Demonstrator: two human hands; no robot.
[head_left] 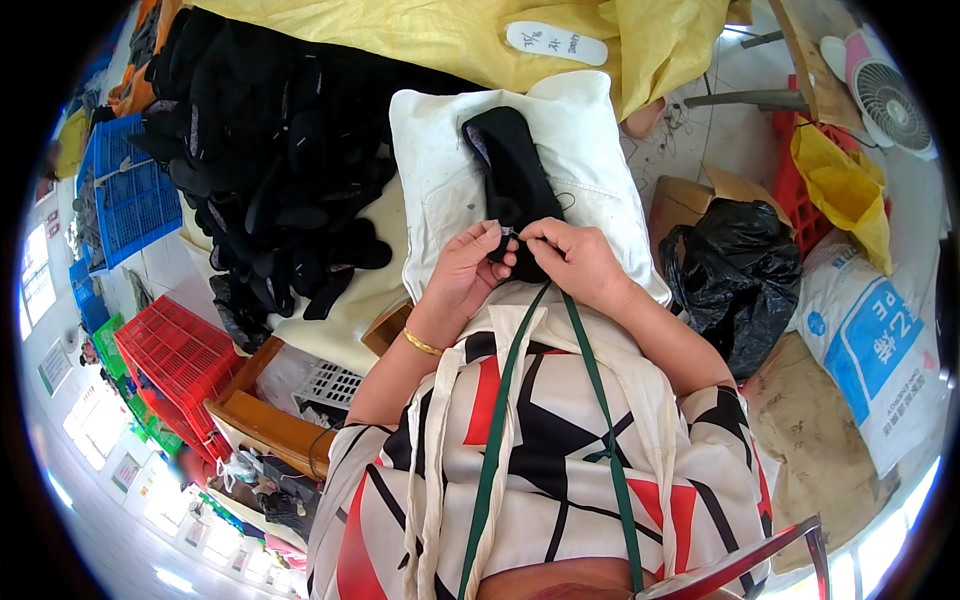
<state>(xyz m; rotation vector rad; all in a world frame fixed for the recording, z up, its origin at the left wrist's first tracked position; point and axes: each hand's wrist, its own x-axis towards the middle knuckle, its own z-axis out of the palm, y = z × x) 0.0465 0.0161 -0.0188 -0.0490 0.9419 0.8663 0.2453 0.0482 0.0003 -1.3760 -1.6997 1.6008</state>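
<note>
Head view, looking down, read from left to right. At far left stand a blue slotted plastic crate [130,200] and, lower down, a red slotted plastic crate [175,355]. Next to them a large heap of black fabric pieces [270,170] lies piled on the desk and partly on a yellow cloth sheet [450,40].

At centre, a white padded cushion [450,190] carries one long black fabric piece [515,170], which lies lengthwise on it and reaches down to the hands. The left hand [465,275], with a gold bangle at the wrist, has its grip closed by thumb and fingertips on the near end of that piece; a small pale object shows between the fingertips, too small to identify. The right hand [575,260] meets it from the other side, its grip likewise pinched shut on the same end, the two hands touching.

At right lie a crumpled black plastic bag [735,280], a white woven sack with a blue panel [870,350] and a small white fan [890,100].

Judged from the layout, one piece is in hand and the large heap apparently awaits handling; no separate finished stack can be told apart.
</note>
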